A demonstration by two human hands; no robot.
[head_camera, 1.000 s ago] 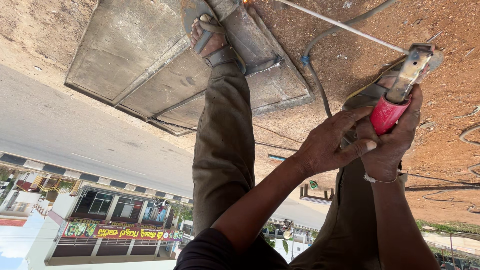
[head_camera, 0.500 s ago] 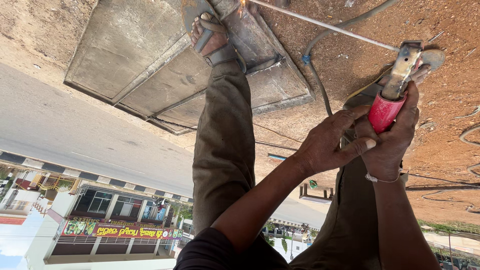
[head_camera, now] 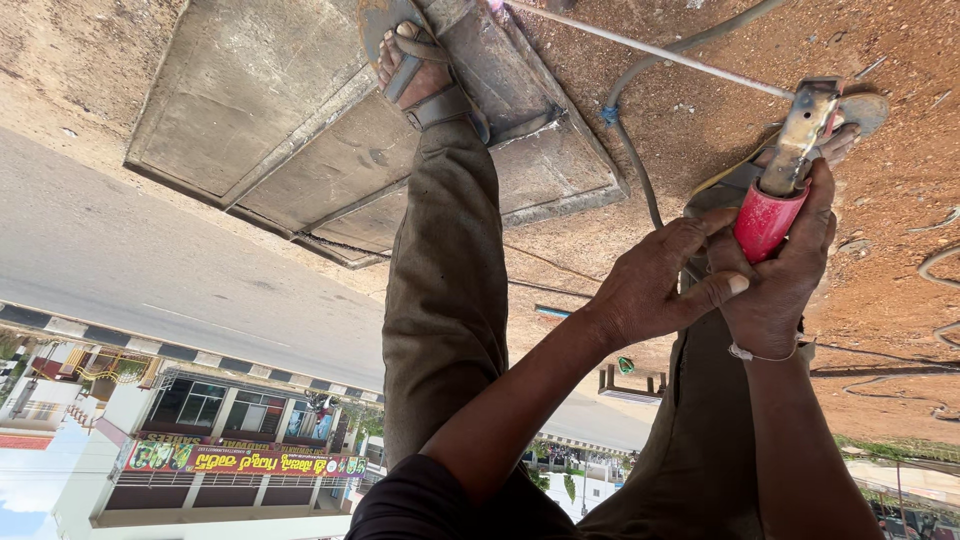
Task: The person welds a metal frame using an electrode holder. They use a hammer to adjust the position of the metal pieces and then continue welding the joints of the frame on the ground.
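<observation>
Head view, upside down. Versus half a second back: red-handled tool [head_camera: 778,190] tilted slightly more upright, metal head [head_camera: 805,130] nearer the thin rod [head_camera: 650,48]; hands barely shifted. Right hand [head_camera: 785,270] wrapped tight around the red grip, fingers clamped on it. Left hand [head_camera: 665,285] pressed against the right one, fingers curled together, thumb out along the grip base; touching the tool or not, cannot tell. Tool head over reddish dirt ground [head_camera: 880,40], close to the grey cable [head_camera: 630,150]. Sandalled foot [head_camera: 420,75] planted on the concrete slab [head_camera: 260,110]; slab corner edge just beside the cable. Open dirt beyond the tool on the far side, paved road [head_camera: 150,260] along the slab's other edge.
</observation>
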